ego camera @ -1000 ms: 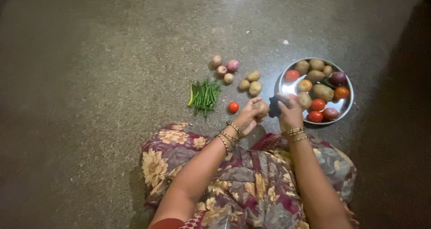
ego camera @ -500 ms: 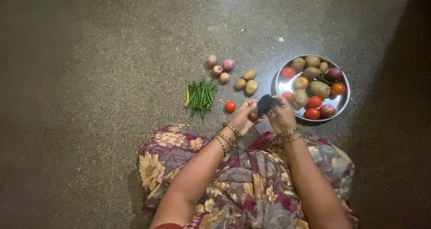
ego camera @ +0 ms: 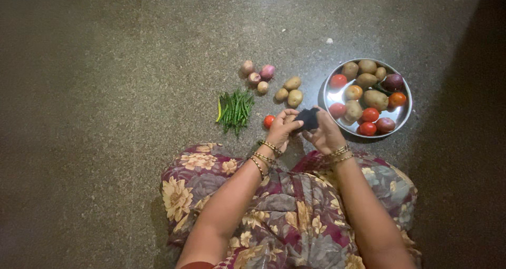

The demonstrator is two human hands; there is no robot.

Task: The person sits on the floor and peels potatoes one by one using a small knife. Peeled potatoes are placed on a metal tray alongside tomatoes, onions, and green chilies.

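My left hand (ego camera: 282,128) and my right hand (ego camera: 325,133) meet just above my lap, both closed on a small dark object (ego camera: 307,118) held between them; whether it is cloth I cannot tell. Whether my left palm also hides a potato is unclear. Both wrists wear gold bangles. A red tomato (ego camera: 269,121) lies on the floor right beside my left hand. A steel bowl (ego camera: 330,85) stands just right of my right hand.
The bowl holds several potatoes, tomatoes and a purple onion. On the speckled stone floor lie a pile of green chillies (ego camera: 235,110), three potatoes (ego camera: 291,92) and small onions (ego camera: 256,74). My floral-print lap (ego camera: 295,216) fills the foreground. Dark shadow covers the right edge.
My right hand carried the dark object left from the bowl's rim to meet my left hand. The potato seen in my left hand earlier is no longer visible.
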